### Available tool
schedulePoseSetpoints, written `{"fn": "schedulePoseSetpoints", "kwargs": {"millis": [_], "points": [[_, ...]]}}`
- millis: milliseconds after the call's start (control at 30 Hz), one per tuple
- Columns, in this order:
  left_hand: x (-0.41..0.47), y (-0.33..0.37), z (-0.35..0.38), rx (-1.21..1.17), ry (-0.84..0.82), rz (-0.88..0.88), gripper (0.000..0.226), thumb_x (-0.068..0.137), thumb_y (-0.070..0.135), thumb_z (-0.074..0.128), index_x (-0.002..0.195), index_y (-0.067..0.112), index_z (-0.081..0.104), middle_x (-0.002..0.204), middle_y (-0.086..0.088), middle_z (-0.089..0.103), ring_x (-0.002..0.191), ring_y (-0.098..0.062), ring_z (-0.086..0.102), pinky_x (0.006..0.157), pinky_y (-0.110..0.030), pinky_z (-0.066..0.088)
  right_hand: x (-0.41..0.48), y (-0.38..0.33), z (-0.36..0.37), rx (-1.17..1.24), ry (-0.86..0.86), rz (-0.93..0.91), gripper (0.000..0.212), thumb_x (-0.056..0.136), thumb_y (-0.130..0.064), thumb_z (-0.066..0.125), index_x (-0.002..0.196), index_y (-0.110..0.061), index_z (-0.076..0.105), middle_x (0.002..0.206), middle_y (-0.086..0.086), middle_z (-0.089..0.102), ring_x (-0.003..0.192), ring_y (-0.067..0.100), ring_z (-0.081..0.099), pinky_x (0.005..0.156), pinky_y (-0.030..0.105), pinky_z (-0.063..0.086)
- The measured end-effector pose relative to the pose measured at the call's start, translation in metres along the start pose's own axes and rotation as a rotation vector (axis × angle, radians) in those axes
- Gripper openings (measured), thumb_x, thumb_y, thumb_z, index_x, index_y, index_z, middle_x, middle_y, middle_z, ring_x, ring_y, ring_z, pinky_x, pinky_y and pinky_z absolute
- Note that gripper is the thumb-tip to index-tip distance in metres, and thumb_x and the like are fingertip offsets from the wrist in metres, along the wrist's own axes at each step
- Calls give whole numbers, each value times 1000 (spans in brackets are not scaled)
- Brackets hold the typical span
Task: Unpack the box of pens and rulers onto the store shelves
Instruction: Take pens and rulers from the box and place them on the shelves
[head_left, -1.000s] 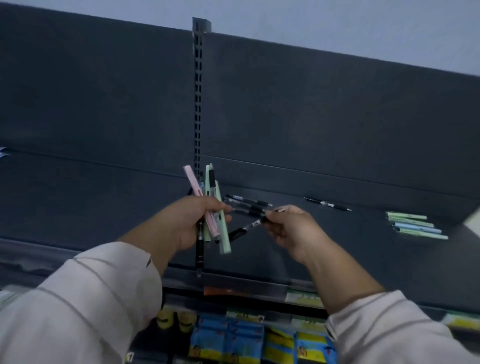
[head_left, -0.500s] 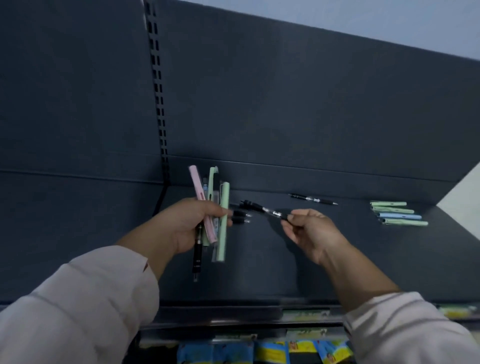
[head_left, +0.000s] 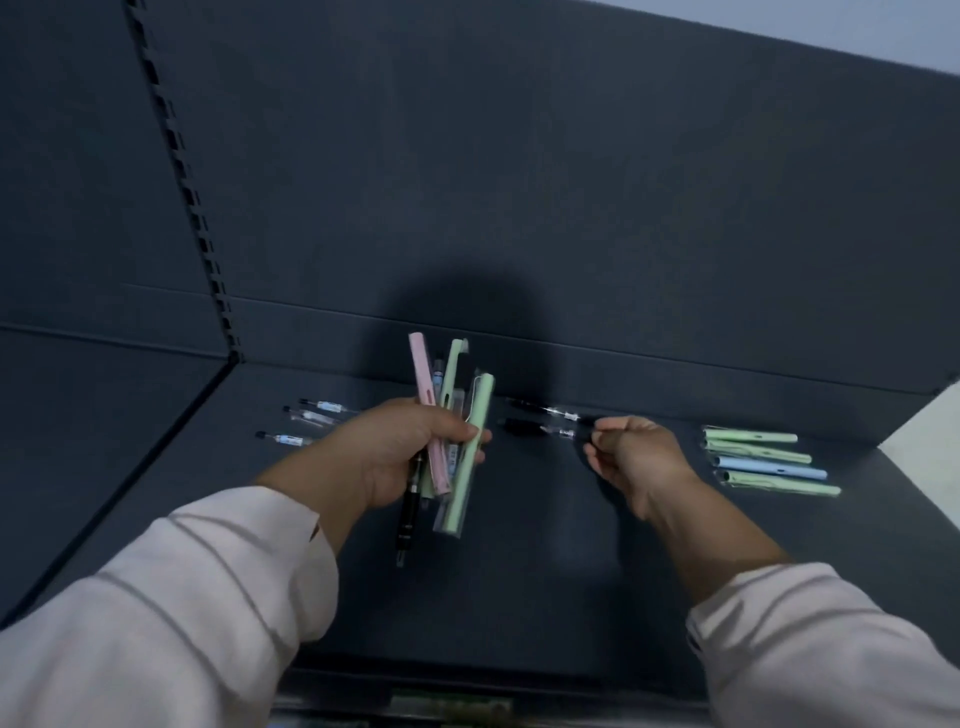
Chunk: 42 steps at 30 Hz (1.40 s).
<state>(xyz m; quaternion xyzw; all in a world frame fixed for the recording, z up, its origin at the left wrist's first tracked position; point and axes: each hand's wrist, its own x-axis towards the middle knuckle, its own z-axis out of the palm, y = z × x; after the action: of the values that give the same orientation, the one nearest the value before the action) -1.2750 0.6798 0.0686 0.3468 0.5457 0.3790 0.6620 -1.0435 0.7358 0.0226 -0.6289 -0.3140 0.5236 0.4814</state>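
A: What stands behind it all?
B: A dark blue-grey back panel (head_left: 571, 182), with a slotted metal upright (head_left: 192, 208) running down its left part at a slant.
A: Anything on the panel?
B: A rounded shadow (head_left: 467, 312), low and near the middle.
A: And past the edges?
B: A pale wall (head_left: 857, 31) above the top right corner, a pale surface (head_left: 930, 441) at the far right, and a blurred greenish label strip (head_left: 452, 706) along the bottom.

Left hand (head_left: 400, 452) clenched; right hand (head_left: 631, 457) pinching, palm down.
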Motion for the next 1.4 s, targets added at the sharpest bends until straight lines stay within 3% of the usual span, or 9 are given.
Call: {"fn": "schedulePoseSetpoints", "kwargs": {"millis": [167,267,400,467,600,733,833,1167,1400], "points": [[17,-8,37,1,11,-5,15,84,1,62,98,6,66,91,-7,74,75,-16,70,69,-34,54,15,-7,-18,-484,-29,-268,23,91,-1,56,110,-13,60,100,4,62,52,18,56,46,24,48],[20,-11,53,-39,46,-11,16,84,0,61,99,5,66,91,-9,74,73,-17,70,71,-35,55,3,-19,-17,-577,-146,-432,9,90,-13,60,98,-17,63,95,3,66,50,13,59,51,25,49],[22,-9,67,-56,102,-8,21,84,0,62,104,0,63,87,-14,68,57,-14,67,48,-22,54,-29,-22,2,-364,-589,-106,10,91,-25,62,92,-15,63,86,2,66,68,13,60,58,23,50],[22,-6,69,-26,99,8,15,84,0,61,99,3,64,84,-12,66,59,-15,67,47,-21,52,-33,-19,9,-249,-666,9,8,91,-23,63,91,-15,61,84,3,66,72,14,60,62,25,51],[27,-1,66,12,42,30,14,86,-4,59,95,3,67,88,-12,70,79,-20,67,66,-28,55,-30,-18,14,-90,-614,95,12,93,-17,59,82,-16,57,75,0,65,66,12,60,59,25,48],[28,1,69,9,-27,32,17,88,-7,55,98,2,65,83,-15,70,68,-23,68,60,-33,58,-29,-20,16,82,-532,142,12,98,-14,48,88,-11,53,77,7,64,70,21,63,63,37,55],[32,2,68,20,-36,37,18,88,-7,54,102,0,63,85,-18,67,65,-23,65,55,-31,57,-29,-21,16,146,-471,154,10,99,-10,43,95,-10,52,76,6,61,65,18,61,57,33,52],[43,-5,56,285,-85,-41,32,79,-14,60,106,4,61,88,-15,65,80,-28,64,71,-38,53,-19,-19,13,-34,-366,-18,14,86,-18,68,96,-18,58,77,-2,58,61,9,47,49,22,36],[48,-12,56,352,-113,-70,33,77,-12,64,106,4,61,91,-16,68,79,-28,66,67,-32,55,-12,-15,5,-80,-406,32,9,87,-10,65,83,-19,63,64,-5,55,51,7,41,44,19,32]]}}
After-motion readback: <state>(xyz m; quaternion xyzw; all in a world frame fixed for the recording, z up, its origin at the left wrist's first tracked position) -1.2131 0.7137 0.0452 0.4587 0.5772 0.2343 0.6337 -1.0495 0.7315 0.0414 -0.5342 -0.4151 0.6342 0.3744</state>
